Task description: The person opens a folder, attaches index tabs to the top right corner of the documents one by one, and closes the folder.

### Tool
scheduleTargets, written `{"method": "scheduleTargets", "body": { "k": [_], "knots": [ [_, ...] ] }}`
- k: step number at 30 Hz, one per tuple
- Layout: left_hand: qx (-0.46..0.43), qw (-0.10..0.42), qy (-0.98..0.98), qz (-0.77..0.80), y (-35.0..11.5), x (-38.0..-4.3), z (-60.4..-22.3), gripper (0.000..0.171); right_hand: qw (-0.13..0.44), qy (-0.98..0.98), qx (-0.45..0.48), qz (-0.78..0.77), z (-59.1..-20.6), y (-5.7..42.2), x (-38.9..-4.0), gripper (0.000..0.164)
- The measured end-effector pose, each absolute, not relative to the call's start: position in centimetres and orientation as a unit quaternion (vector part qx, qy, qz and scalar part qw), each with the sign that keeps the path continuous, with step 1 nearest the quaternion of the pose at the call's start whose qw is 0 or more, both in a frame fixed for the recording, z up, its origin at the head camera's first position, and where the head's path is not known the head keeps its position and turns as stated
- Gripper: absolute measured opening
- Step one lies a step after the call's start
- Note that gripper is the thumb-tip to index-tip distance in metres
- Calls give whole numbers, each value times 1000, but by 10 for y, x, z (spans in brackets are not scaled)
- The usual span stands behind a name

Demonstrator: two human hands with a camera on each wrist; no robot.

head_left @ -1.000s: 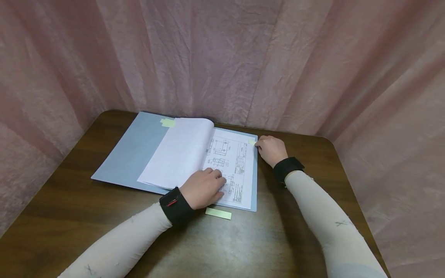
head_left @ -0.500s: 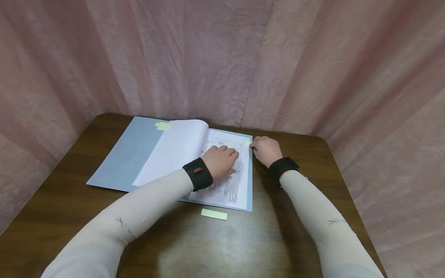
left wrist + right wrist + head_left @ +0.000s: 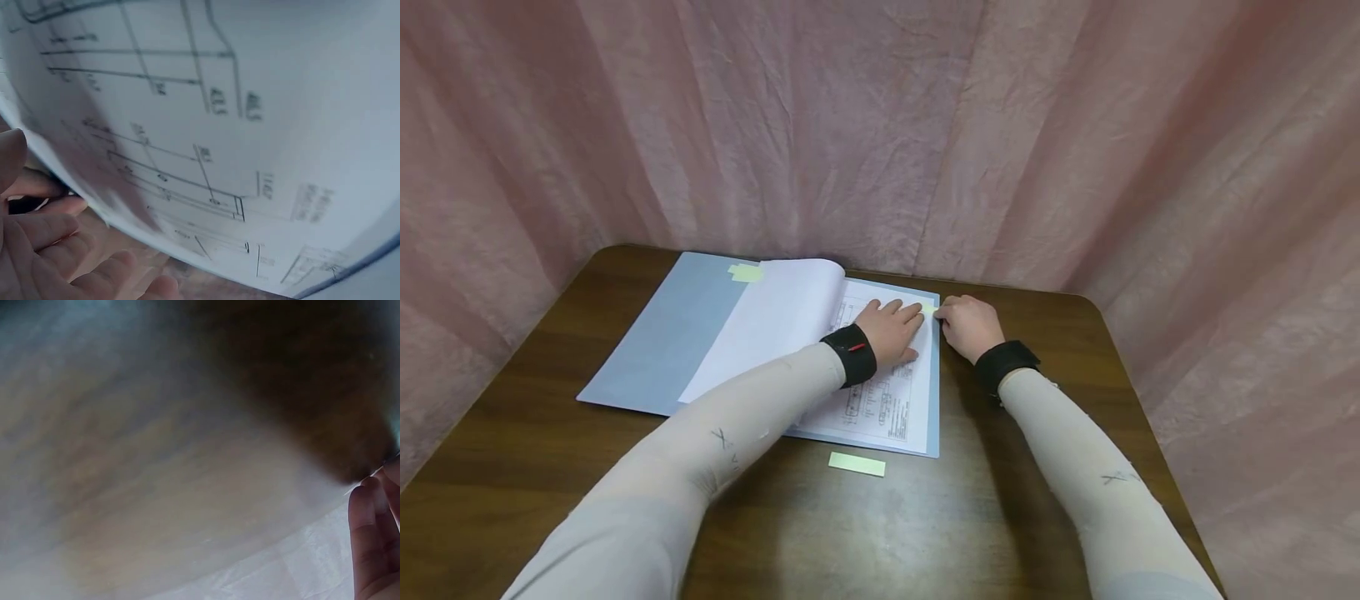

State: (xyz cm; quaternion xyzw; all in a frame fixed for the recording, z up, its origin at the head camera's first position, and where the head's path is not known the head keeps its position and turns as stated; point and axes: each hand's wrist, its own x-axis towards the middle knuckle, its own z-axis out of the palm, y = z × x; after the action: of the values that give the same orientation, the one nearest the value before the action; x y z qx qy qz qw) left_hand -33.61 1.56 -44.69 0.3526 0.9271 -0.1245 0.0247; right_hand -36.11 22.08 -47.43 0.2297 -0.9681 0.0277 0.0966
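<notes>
A light blue folder (image 3: pixel 662 342) lies spread on the table, holding white sheets. My left hand (image 3: pixel 889 333) rests with fingers spread on the upper part of a sheet with technical drawings (image 3: pixel 887 408). Its fingertips reach close to a pale yellow-green sticky note (image 3: pixel 928 308) at the sheet's upper right edge. From the right side, my right hand (image 3: pixel 970 327) pinches that note's outer end between thumb and fingers. In the right wrist view, the fingertips (image 3: pixel 362 503) meet at a thin edge. Drawing lines and dimension numbers fill the left wrist view beside the spread fingers (image 3: pixel 106 275).
Turned-over white pages (image 3: pixel 767 308) curl up at the folder's middle. More sticky notes (image 3: pixel 746 273) are near the top of the folder's left side. A loose sticky strip (image 3: pixel 857 464) lies on the brown wooden table (image 3: pixel 850 542). Pink curtains (image 3: pixel 850 125) hang behind.
My left hand has slid up and right from the sheet's lower left to near the sticky note, its fingers spreading. The right hand stays at the note.
</notes>
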Motion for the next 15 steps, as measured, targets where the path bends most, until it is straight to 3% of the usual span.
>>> {"method": "scheduleTargets", "body": {
  "k": [15],
  "knots": [
    [332, 52, 936, -109, 20, -349, -450, 71, 94, -967, 233, 32, -471, 216, -359, 26]
  ]
}}
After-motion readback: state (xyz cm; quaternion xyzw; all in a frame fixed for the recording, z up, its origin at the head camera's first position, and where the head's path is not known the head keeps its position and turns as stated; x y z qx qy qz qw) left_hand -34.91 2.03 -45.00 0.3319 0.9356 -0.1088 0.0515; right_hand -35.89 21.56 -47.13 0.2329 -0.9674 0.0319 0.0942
